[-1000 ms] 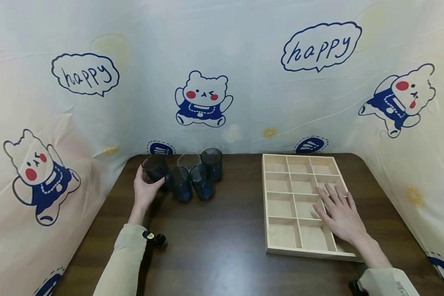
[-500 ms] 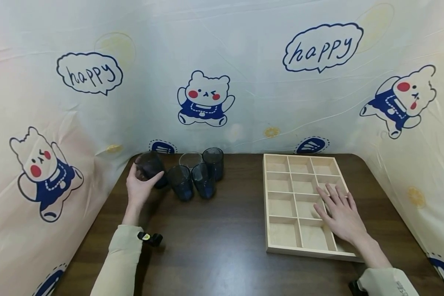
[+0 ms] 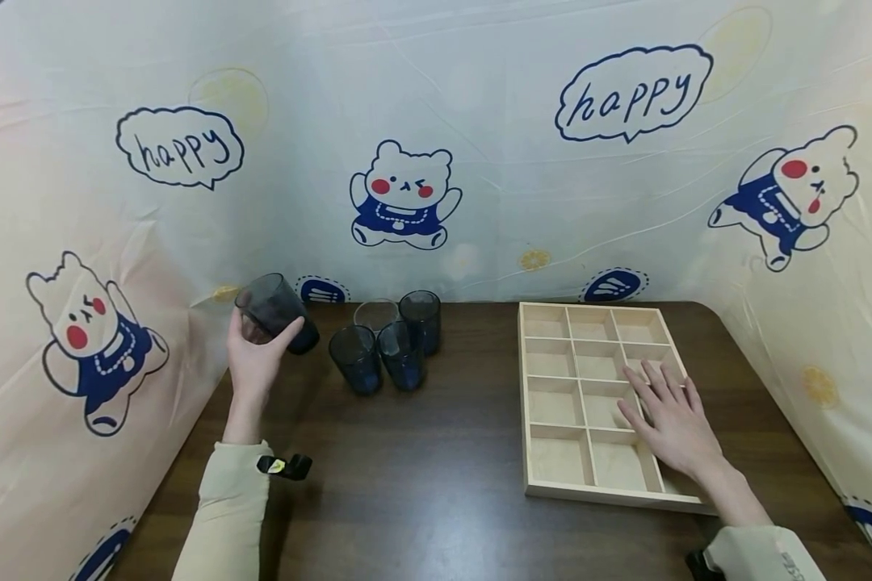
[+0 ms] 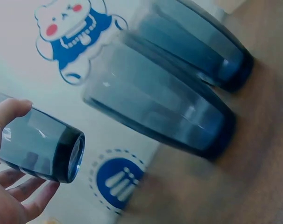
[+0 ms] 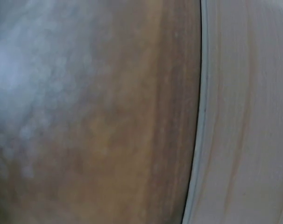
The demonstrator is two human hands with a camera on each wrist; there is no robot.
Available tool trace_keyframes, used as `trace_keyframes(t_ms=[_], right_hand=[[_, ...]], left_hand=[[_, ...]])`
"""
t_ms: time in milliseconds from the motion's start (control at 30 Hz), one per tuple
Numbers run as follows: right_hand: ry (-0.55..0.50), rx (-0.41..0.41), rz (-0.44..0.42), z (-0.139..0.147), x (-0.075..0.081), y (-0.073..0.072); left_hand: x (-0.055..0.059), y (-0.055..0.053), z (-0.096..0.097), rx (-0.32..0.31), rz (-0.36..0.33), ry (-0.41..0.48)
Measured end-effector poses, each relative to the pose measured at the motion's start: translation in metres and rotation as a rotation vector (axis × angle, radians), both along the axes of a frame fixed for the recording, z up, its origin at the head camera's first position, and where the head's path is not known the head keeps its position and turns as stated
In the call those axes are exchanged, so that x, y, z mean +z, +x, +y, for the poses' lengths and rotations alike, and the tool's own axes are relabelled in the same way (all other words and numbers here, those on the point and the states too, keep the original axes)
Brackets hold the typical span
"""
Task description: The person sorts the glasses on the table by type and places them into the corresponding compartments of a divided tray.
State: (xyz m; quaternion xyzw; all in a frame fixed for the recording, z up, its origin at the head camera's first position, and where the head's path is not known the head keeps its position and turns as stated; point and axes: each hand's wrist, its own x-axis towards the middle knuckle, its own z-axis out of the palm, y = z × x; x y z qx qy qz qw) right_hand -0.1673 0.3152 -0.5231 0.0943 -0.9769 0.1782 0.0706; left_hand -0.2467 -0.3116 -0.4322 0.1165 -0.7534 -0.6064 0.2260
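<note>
At the back left of the table, my left hand (image 3: 253, 365) holds a dark blue glass tumbler (image 3: 282, 311) between thumb and fingers, tilted with its mouth toward the left. The left wrist view shows the thumb over the side of this tumbler (image 4: 43, 144) and the fingers beneath, its thick base facing right. Several more tumblers (image 3: 356, 365) stand grouped just right of it, and one pale rim shows behind the front pair. On the right, my right hand (image 3: 674, 426) rests with spread fingers over a light wooden divided box (image 3: 561, 460).
A dark brown wooden table (image 3: 421, 484) carries everything. Patterned cloth (image 3: 509, 161) rises behind it and along both sides. In the right wrist view, the box's wooden side (image 5: 244, 112) stands beside the tabletop (image 5: 99, 140).
My left hand has moved the tumbler leftward, away from the other glasses, and tipped it further. My right hand stays in place on the box.
</note>
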Motion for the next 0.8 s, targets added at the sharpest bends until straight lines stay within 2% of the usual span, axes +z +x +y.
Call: trace_keyframes(t_ms=[167,433,600,800], right_hand=[[-0.001,0.0,0.005,0.0,0.0,0.0],[0.011,-0.003,-0.003,0.0,0.0,0.0],[0.022,-0.007,-0.026,-0.001,0.002,0.0],[0.031,-0.007,-0.021,-0.001,0.001,0.0]], left_hand=[[0.019,0.007,0.011,0.0,0.051,-0.033],[0.035,0.011,0.027,-0.072,0.099,-0.02],[0.04,0.013,0.038,-0.107,0.106,-0.057],[0.041,0.015,0.051,-0.168,0.122,-0.076]])
